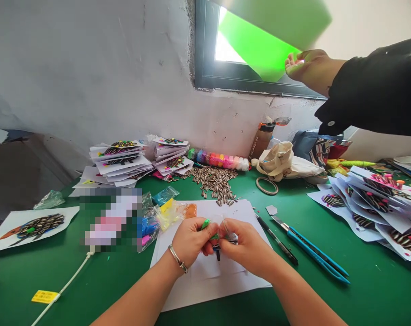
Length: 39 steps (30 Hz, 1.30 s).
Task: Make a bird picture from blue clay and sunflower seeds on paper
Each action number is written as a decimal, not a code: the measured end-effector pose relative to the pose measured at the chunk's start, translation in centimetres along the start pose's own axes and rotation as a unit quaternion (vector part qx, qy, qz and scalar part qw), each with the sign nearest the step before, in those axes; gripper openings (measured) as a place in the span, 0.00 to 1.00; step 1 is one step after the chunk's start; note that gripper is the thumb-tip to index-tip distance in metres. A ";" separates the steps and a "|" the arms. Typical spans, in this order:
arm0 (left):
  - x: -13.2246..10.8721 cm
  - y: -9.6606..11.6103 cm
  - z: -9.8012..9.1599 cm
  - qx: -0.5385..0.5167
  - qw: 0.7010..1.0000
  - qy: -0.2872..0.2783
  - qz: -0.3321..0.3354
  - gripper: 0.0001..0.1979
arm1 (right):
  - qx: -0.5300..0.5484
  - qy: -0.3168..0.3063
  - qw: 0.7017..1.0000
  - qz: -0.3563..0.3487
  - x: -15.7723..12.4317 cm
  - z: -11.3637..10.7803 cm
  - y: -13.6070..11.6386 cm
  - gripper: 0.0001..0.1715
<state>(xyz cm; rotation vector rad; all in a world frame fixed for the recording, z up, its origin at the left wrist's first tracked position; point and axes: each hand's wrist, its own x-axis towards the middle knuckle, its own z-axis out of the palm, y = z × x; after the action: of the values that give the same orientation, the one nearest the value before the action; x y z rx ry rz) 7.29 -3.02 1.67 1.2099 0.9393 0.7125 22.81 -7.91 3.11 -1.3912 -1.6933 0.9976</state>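
Observation:
My left hand (193,237), with a bracelet on its wrist, is closed on a small piece of green modelling clay (205,223) whose tip sticks out above the thumb. Close beside it, my right hand (244,242) pinches a clear plastic bag (228,230). Both hands meet over white sheets of paper (181,294), and the fingers hide most of what lies between them. Small bags of clay lie left of the hands, one of them yellow (167,213). A black pen (278,240) and blue tweezers (314,249) lie to the right.
Sunflower seeds (215,179) are heaped behind the paper. Stacks of seed pictures stand left (122,165) and right (371,208). A tape roll (267,185) and a cloth bag (287,163) lie farther back. Another person's hand (310,65) holds a green sheet (263,45) near the window.

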 end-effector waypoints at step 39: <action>0.8 0.4 -1.4 -0.038 0.993 0.113 0.001 0.26 | 0.128 0.091 0.985 0.071 0.7 -1.7 1.4 0.06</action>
<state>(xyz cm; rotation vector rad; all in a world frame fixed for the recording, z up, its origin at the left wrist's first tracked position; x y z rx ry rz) 6.39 -1.64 1.77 1.0793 1.0871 0.8919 24.85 -6.81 2.62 -1.3984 -1.2978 1.0891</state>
